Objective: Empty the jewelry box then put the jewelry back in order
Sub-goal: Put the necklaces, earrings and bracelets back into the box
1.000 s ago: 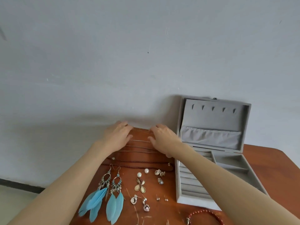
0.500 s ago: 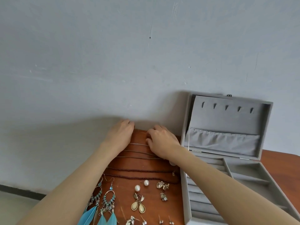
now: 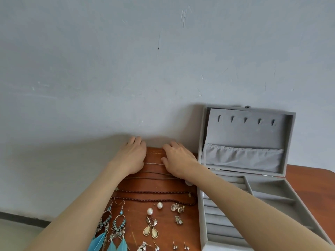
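Observation:
The grey velvet jewelry box stands open on the right, its upright lid against the wall and its compartments bare. My left hand and my right hand lie palm down at the table's far edge, fingers bent over the two ends of a faint thin chain. More thin chains run between my wrists. Nearer lie two dark bead necklaces, pearl studs, cream teardrop earrings and blue feather earrings.
The brown wooden table butts against a grey wall. Its left edge runs under my left forearm, with floor below. Crystal earrings and small studs lie close to the box's left wall.
Both hands have crept a little farther toward the wall while staying on the far chain. The view has moved closer and shifted, so the nearest jewelry now runs off the bottom.

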